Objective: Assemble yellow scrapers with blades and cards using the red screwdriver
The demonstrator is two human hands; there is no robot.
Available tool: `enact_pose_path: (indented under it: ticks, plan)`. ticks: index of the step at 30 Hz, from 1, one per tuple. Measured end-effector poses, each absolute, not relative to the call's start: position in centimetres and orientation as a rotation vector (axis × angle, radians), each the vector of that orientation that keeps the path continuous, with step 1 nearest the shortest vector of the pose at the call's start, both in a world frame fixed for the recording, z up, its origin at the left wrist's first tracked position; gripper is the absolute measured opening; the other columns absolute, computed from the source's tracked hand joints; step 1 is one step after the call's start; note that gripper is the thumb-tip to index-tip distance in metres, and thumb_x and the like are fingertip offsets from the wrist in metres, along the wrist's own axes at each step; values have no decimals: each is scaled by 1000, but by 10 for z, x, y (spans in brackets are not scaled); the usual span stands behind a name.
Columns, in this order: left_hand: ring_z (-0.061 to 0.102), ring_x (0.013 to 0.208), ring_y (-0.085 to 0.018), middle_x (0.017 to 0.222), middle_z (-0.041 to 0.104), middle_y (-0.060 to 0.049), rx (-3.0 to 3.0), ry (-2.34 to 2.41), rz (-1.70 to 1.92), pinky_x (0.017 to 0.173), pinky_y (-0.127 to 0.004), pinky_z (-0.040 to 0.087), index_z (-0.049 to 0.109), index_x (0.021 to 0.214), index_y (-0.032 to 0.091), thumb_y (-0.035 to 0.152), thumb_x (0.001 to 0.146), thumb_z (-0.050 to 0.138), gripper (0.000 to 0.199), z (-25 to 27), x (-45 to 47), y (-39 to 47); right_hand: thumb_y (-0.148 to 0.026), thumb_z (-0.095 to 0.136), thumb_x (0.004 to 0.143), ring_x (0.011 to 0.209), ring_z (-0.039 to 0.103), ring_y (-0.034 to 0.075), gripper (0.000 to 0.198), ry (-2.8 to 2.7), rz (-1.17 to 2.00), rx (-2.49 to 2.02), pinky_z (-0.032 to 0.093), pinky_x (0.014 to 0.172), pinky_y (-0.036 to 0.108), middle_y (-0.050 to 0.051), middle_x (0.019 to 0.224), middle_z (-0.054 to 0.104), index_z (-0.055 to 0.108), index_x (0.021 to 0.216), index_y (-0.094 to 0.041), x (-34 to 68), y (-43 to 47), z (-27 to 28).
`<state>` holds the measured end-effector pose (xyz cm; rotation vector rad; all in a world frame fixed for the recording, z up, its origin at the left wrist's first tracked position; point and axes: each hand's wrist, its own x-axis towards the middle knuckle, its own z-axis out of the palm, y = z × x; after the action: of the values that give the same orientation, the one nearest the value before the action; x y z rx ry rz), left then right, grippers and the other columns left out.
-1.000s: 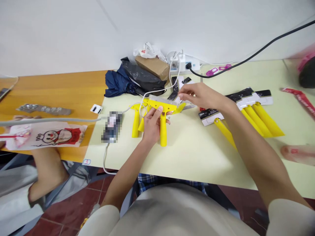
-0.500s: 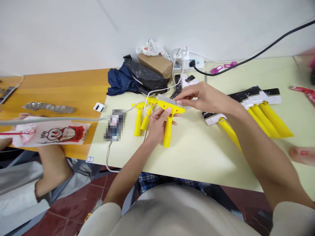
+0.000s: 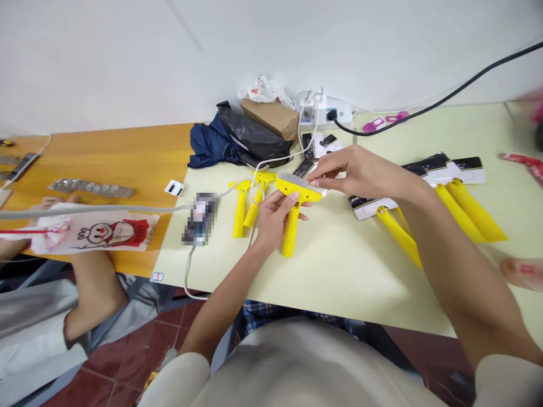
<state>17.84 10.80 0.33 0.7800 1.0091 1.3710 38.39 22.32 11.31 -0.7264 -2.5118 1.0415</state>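
My left hand (image 3: 274, 220) is closed around a yellow scraper (image 3: 292, 220), thumb on its neck, handle pointing down toward me. A grey metal blade (image 3: 292, 180) runs along the scraper's wide head. At the right end of that blade, the thumb and forefinger of my right hand (image 3: 348, 172) are pinched together. A shiny, clear-looking bit shows just under those fingertips; what exactly they grip is too small to make out. Left of my left hand lie two more yellow scrapers (image 3: 238, 212), one partly behind a white cable.
Several yellow scrapers with black-and-white card sleeves (image 3: 445, 169) lie on the right, partly behind my right forearm. A power strip (image 3: 345, 113), cardboard box (image 3: 271, 116) and dark blue umbrella (image 3: 212, 144) stand along the wall. At the left, another person sits by a printed bag (image 3: 114, 230).
My right fingertips have shifted slightly right along the blade end, and a shiny bit now shows beneath them. My left hand keeps its hold on the scraper. The view has shifted a little.
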Motion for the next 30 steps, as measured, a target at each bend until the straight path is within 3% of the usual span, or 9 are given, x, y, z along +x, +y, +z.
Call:
enact_pose_path:
  ticks: [9,13,20,30]
  plan:
    - [86,95,-27,108,84,-10,789,975,1357,66,-30,71,80,117,19,48,93,87,38,5,180,104,-41,68,100,87,73,21,30,-2538,1093,-766,51,73,36,6,103,85,87,113,-22,384,223,111]
    - [86,95,-28,107,84,-9,793,996,1354,64,-29,70,81,118,19,48,91,89,40,6,182,103,-39,68,100,87,71,20,25,-2568,1184,-684,49,75,35,5,104,83,88,103,-24,388,224,114]
    - [87,95,-28,110,85,-10,772,1027,1358,63,-29,69,80,117,19,53,88,90,46,6,181,105,-36,69,100,76,63,16,24,-2574,1166,-655,46,70,33,2,91,78,89,107,-25,391,223,121]
    - [86,95,-26,105,84,-9,767,1016,1370,63,-27,68,79,110,18,54,88,91,44,8,181,104,-41,71,102,76,64,15,28,-2643,1208,-702,47,67,33,6,102,81,89,113,-23,411,226,131]
